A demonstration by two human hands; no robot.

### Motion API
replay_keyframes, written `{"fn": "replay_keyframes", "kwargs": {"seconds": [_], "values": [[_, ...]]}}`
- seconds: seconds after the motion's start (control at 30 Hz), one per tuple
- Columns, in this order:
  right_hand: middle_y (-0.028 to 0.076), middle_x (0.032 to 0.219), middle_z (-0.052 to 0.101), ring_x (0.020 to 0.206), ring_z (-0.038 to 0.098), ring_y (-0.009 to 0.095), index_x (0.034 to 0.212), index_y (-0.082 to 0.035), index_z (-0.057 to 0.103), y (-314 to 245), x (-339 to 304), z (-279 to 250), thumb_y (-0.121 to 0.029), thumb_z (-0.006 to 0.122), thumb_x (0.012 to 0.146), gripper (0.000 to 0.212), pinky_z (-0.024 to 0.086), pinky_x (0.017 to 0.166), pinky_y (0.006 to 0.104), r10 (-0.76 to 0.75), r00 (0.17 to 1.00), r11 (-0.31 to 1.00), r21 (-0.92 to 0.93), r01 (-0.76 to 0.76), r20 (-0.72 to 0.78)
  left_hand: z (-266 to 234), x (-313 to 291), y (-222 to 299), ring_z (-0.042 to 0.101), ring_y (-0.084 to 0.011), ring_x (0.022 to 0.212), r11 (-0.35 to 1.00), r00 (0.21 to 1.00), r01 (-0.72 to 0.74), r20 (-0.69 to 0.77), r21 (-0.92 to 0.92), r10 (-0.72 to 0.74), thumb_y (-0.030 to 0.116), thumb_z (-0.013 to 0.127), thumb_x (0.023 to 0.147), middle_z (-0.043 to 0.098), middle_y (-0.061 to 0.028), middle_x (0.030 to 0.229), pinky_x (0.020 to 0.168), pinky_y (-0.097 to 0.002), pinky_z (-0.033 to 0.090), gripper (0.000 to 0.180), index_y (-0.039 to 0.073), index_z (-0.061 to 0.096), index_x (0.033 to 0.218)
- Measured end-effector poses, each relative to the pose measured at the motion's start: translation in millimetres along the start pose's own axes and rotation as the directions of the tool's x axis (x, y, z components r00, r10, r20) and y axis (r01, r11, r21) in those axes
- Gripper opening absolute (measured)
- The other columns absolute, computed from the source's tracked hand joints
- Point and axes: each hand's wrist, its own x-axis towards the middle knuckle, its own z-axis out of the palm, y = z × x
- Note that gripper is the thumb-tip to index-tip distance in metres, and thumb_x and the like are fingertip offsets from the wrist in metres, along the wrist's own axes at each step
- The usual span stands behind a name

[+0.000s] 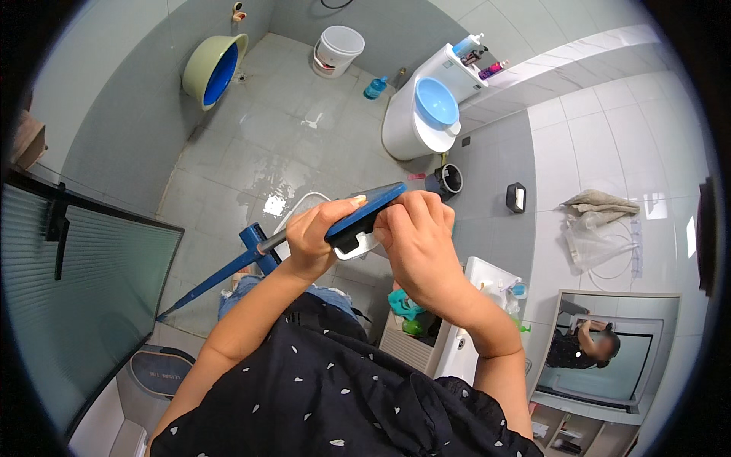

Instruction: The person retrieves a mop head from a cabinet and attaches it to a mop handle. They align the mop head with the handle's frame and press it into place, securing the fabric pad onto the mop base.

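Observation:
Held in front of my chest is a flat, blue, board-like piece [371, 211] with a black underside, slanting up to the right. My left hand [311, 232] is closed round its near left end, thumb along the top edge. The bent fingers of my right hand [417, 232] press together at its right side and underside; their tips are hidden. A white curved part [359, 247] shows just below the black underside. Beside my left hand, a grey rod [272, 242] meets a blue crosspiece [255, 238], from which a blue bar [205, 288] slants to lower left. Whether the rod joins the board is hidden.
Wet grey tiles [282, 164] lie ahead. Farther off are a green basin [199, 72], a white bucket [339, 49], a blue bottle [375, 88] and a toilet [400, 126] bearing a blue basin [436, 103]. A glass door [84, 282] stands left, a washbasin [487, 274] right.

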Motion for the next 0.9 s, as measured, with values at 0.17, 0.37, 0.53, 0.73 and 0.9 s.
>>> {"fn": "replay_keyframes", "kwargs": {"seconds": [0.17, 0.37, 0.53, 0.73, 0.9], "values": [[0.005, 0.093, 0.052, 0.095, 0.049, 0.025, 0.088, -0.009, 0.057, -7, -3, 12, -0.008, 0.063, 0.072, 0.016, 0.033, 0.081, 0.0388, 0.055, 0.991, 0.997, -0.049, -0.062, -0.121, 0, -3, 4, 0.068, -0.0198, 0.069, 1.000, 1.000, -0.001, 0.017, -0.024, 0.002, 0.010, 0.072, 0.074, 0.070, -0.0085, 0.087, 0.056, -0.0275, 0.052, 0.027, 0.006, 0.058, 0.096], [-0.002, 0.090, 0.058, 0.091, 0.054, 0.018, 0.083, -0.015, 0.066, 0, -17, 18, -0.012, 0.067, 0.067, 0.016, 0.034, 0.080, 0.0337, -0.132, 0.955, 0.991, -0.031, 0.128, -0.265, 2, -13, 6, 0.070, -0.0229, 0.077, 0.997, 0.996, 0.061, 0.069, -0.039, -0.058, 0.013, 0.075, 0.075, 0.070, -0.0129, 0.090, 0.066, -0.0290, 0.056, 0.030, 0.004, 0.057, 0.097], [-0.002, 0.091, 0.057, 0.092, 0.054, 0.019, 0.083, -0.015, 0.065, 2, -17, 10, -0.014, 0.069, 0.066, 0.017, 0.035, 0.080, 0.0346, -0.183, 0.974, 0.981, -0.092, 0.172, -0.133, 6, -12, 5, 0.068, -0.0209, 0.068, 0.993, 0.995, 0.098, 0.023, -0.068, -0.097, 0.011, 0.074, 0.071, 0.069, -0.0088, 0.089, 0.056, -0.0278, 0.053, 0.030, 0.006, 0.059, 0.097], [-0.001, 0.089, 0.054, 0.092, 0.052, 0.021, 0.079, -0.013, 0.062, 1, -5, 1, -0.018, 0.075, 0.058, 0.025, 0.036, 0.080, 0.0372, -0.158, 0.987, 0.986, 0.052, 0.160, -0.032, -3, -4, 14, 0.068, -0.0215, 0.070, 0.979, 0.979, 0.187, 0.094, -0.083, -0.179, 0.011, 0.075, 0.071, 0.069, -0.0076, 0.085, 0.058, -0.0283, 0.054, 0.032, 0.007, 0.059, 0.099], [-0.001, 0.088, 0.054, 0.090, 0.052, 0.020, 0.081, -0.014, 0.063, -8, -8, 21, -0.019, 0.076, 0.057, 0.028, 0.034, 0.079, 0.0357, -0.075, 0.986, 0.997, -0.025, 0.072, -0.150, -3, -1, 16, 0.068, -0.0211, 0.071, 0.954, 0.953, 0.297, 0.069, -0.046, -0.294, 0.014, 0.076, 0.070, 0.068, -0.0068, 0.084, 0.060, -0.0290, 0.054, 0.036, 0.008, 0.057, 0.101]]}}
